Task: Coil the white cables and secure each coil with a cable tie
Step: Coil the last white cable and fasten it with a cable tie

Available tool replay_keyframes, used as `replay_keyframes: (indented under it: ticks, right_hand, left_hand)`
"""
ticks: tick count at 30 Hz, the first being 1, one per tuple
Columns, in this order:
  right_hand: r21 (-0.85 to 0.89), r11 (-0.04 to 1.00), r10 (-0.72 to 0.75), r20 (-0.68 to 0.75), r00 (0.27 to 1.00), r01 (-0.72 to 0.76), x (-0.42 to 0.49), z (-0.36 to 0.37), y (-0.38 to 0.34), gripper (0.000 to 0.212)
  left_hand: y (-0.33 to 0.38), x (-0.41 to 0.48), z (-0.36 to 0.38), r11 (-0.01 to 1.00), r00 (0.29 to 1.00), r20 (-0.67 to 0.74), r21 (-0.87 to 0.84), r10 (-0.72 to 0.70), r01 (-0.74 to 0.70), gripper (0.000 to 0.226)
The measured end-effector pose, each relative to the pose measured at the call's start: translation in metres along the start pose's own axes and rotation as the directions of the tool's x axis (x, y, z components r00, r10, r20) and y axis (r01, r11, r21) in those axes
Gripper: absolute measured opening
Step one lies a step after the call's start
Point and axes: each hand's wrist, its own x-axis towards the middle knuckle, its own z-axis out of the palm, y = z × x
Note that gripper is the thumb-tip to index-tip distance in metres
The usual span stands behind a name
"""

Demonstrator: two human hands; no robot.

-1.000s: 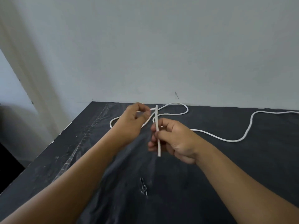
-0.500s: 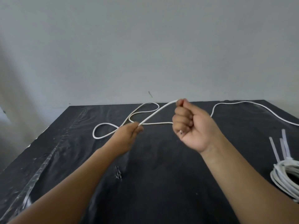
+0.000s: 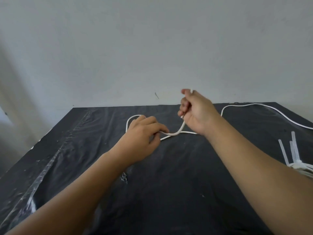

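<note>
A long white cable [image 3: 264, 106] snakes over the black table from the right edge to the middle. My right hand [image 3: 196, 114] is raised and closed around the cable near its end; the tip pokes out above my fist. From that fist the cable sags down to my left hand [image 3: 144, 133], which pinches it between thumb and fingers just above the table. A loop of the same cable [image 3: 129, 120] lies behind my left hand. At the right edge sits a finished white coil [image 3: 303, 168] bound with cable ties [image 3: 293, 146] whose tails stick up.
The table [image 3: 169, 184] is covered in wrinkled black plastic sheet, with a strip of clear tape [image 3: 50, 161] along its left side. A plain pale wall stands right behind the table's far edge. The table's left edge drops off near the tape.
My right hand has lifted and turned, so the cable end now points up. My left hand slid right along the cable, and the span between the hands went slack.
</note>
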Motion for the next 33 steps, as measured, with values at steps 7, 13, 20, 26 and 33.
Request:
replay_keyframes:
  ticks: [7, 13, 20, 26, 33]
  right_hand:
    - [-0.461, 0.887, 0.232, 0.381, 0.895, -0.033, -0.033, 0.008, 0.022, 0.027]
    - [-0.350, 0.884, 0.445, 0.427, 0.788, -0.310, -0.047, 0.006, 0.021, 0.049]
    - [-0.126, 0.889, 0.415, 0.628, 0.658, -0.441, -0.049, 0.010, 0.018, 0.044]
    - [-0.124, 0.911, 0.393, 0.543, 0.742, -0.392, -0.039, 0.007, 0.012, 0.042]
    - [-0.169, 0.916, 0.400, 0.429, 0.810, -0.363, -0.037, 0.004, 0.015, 0.034]
  left_hand:
    - [0.008, 0.019, -0.033, 0.999, 0.999, -0.013, -0.006, 0.049, -0.049, 0.020]
    - [-0.010, 0.028, -0.058, 0.920, 0.965, 0.093, -0.292, -0.246, 0.262, 0.004]
    - [-0.004, 0.031, -0.039, 0.620, 0.895, 0.274, -0.648, -0.352, 0.442, 0.014]
    - [-0.011, 0.029, -0.032, 0.271, 0.829, 0.391, -0.814, -0.399, 0.514, 0.012]
    - [-0.017, 0.037, -0.033, 0.420, 0.809, 0.316, -0.728, -0.496, 0.542, 0.016]
